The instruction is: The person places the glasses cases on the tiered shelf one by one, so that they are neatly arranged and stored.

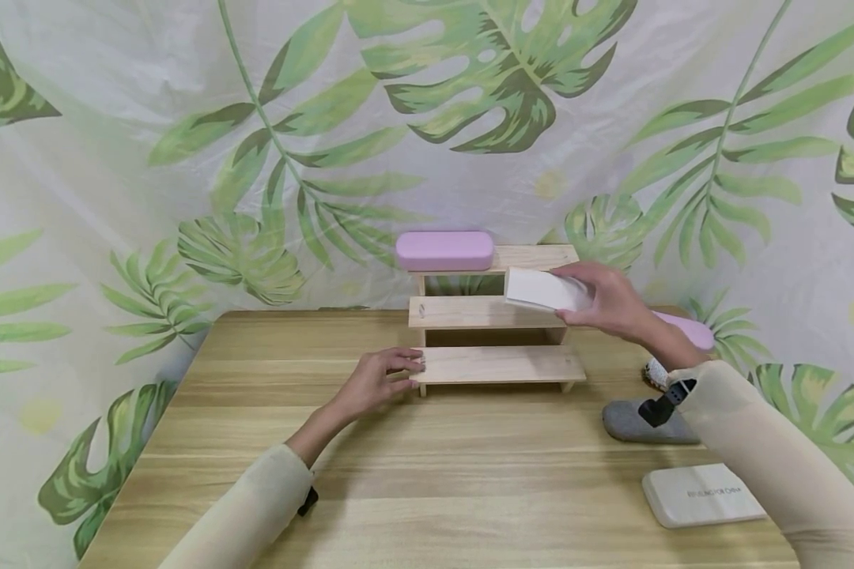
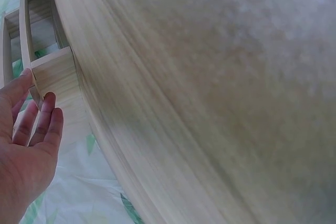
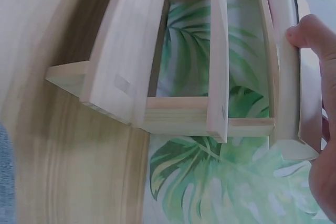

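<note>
A three-step wooden display shelf [image 1: 498,363] stands at the back of the table. My left hand [image 1: 383,379] is at the left end of its lowest step; in the left wrist view the thumb and fingers [image 2: 48,121] pinch the board's end. Up in front of the top and middle steps, my right hand [image 1: 608,304] grips a white flat-sided case [image 1: 541,290]. The right wrist view shows the thumb on one side of this case [image 3: 308,98], beside the shelf's upper step. A lilac rounded case [image 1: 444,250] lies on the left part of the top step.
On the right side of the table lie a grey case [image 1: 626,423] and an off-white case [image 1: 704,494] with lettering. Behind the right forearm, a pink-lilac case [image 1: 693,330] and a small patterned item [image 1: 656,374] are partly hidden. A leaf-print sheet [image 1: 313,142] hangs behind the table.
</note>
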A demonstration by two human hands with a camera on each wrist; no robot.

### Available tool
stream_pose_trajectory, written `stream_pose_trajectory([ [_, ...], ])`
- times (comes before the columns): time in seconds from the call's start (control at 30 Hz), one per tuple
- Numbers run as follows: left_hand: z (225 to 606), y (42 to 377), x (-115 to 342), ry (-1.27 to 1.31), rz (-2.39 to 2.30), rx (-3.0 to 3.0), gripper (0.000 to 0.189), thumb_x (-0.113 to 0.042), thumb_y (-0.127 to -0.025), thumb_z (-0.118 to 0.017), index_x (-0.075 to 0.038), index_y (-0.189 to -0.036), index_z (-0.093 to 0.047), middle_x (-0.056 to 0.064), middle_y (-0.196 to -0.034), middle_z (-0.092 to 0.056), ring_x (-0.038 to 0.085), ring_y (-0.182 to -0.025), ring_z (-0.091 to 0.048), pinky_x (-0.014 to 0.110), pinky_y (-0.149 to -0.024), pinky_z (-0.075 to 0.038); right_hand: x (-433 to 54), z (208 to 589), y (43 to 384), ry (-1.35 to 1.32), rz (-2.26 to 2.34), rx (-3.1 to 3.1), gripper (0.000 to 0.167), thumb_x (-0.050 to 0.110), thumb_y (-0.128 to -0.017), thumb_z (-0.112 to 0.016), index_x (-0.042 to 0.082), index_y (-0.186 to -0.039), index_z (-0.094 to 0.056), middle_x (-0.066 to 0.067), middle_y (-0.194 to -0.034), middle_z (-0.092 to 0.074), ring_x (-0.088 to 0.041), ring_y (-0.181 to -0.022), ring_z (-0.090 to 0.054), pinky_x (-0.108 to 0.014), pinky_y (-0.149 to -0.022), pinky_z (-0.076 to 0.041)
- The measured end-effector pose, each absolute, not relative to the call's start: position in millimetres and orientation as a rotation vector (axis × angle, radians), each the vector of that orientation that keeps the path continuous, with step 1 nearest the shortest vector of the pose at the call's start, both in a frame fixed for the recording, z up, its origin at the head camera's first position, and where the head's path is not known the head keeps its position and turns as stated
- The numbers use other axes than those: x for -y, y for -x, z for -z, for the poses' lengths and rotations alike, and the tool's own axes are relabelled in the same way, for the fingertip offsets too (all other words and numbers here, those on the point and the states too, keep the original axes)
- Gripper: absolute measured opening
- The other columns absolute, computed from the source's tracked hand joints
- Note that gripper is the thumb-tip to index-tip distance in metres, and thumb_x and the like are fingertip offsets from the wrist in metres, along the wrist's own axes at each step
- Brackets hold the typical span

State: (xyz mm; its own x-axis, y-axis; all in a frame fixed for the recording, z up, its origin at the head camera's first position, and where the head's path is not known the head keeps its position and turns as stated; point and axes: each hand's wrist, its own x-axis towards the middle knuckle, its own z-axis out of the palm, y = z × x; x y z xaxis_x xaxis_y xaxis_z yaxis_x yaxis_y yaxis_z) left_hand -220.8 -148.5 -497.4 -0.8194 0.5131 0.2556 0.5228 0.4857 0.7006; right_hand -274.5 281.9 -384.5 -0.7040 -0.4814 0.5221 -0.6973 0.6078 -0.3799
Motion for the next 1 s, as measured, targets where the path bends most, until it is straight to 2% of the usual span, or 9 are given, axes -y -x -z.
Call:
stream_pose_trajectory([
  [0.43, 496, 219, 149, 0.943, 1.322, 2.691, 0.023, -0.002, -0.091, -0.082, -0.002, -0.114, -0.081, 0.015, -0.137, -0.07, 0.033, -0.121, -0.071, 0.042, -0.099, -0.06, -280, 370, 296, -0.868, -0.801, 2.481, 0.061, 0.007, -0.071, -0.093, 0.0, -0.128, -0.074, -0.023, -0.123, -0.075, -0.038, -0.097, -0.07, -0.04, -0.07, -0.051],
  [1.0, 496, 220, 148, 0.939, 1.329, 2.692, 0.024, -0.001, -0.09, -0.083, -0.001, -0.114, -0.081, 0.015, -0.137, -0.07, 0.033, -0.124, -0.069, 0.041, -0.101, -0.059, -285, 364, 327, -0.838, -0.769, 2.626, 0.061, 0.006, -0.072, -0.091, -0.003, -0.129, -0.072, -0.024, -0.114, -0.076, -0.038, -0.095, -0.068, -0.045, -0.079, -0.054],
])
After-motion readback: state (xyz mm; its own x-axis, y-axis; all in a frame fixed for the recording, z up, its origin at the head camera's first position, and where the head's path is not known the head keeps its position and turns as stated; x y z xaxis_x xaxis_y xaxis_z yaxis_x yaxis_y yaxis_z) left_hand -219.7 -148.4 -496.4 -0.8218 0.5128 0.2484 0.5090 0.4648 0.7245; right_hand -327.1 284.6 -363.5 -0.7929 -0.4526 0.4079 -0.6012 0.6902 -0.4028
